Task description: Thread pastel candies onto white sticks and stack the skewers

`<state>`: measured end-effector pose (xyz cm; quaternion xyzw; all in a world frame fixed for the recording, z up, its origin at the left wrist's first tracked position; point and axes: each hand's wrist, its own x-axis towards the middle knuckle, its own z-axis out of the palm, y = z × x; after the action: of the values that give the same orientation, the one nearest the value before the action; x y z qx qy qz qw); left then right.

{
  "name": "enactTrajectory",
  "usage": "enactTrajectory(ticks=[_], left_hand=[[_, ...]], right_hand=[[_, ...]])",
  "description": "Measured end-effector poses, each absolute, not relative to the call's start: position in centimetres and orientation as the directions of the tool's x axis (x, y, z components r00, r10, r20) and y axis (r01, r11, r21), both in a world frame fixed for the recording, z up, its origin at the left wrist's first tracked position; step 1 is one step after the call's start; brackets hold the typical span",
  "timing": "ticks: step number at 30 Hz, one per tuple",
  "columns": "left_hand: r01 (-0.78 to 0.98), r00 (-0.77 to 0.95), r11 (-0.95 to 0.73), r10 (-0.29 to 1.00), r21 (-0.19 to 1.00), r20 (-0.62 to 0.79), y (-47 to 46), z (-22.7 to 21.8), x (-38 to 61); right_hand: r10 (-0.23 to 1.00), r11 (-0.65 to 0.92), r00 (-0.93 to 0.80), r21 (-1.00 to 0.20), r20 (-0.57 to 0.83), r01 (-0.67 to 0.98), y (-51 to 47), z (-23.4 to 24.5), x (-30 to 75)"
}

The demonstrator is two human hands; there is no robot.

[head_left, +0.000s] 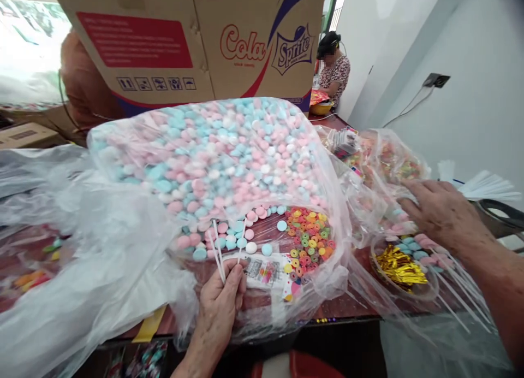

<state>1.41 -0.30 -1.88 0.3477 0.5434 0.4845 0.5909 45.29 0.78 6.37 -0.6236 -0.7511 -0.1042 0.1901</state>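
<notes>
My left hand (221,293) is closed around three thin white sticks (220,253), which point up from its fingers. Just beyond it lie pink, blue and white round candies (231,239), beside a mound of colourful ring candies (309,241). A printed white packet (264,271) rests right of this hand. On the right, my right hand (440,214) hovers with its fingers extended near a clear plastic bag, apparently holding nothing. Below it are pink and blue candies on white sticks (429,252) and a clear round tub (434,290) with gold foil ties (401,266).
A large clear bag of pastel candies (229,154) fills the middle, before a tall cardboard box (204,45). Crumpled plastic (102,230) covers the left. Bagged ring candies (388,154), white sticks (491,187) and scissor handles (501,211) lie right. Another person (335,72) sits behind.
</notes>
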Motion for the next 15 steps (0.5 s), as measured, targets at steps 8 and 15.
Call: enactTrajectory(ticks=[8, 15], left_hand=[[-0.204, -0.033, 0.272, 0.958, 0.94, -0.285, -0.5, -1.9, 1.2], [-0.139, -0.03, 0.273, 0.96, 0.952, -0.279, -0.7, -1.5, 1.1]], right_hand=[[0.903, 0.429, -0.421, -0.141, 0.085, 0.892, 6.6, 3.7, 24.7], [0.908, 0.42, -0.42, 0.048, -0.003, 0.906, 7.5, 0.7, 21.5]])
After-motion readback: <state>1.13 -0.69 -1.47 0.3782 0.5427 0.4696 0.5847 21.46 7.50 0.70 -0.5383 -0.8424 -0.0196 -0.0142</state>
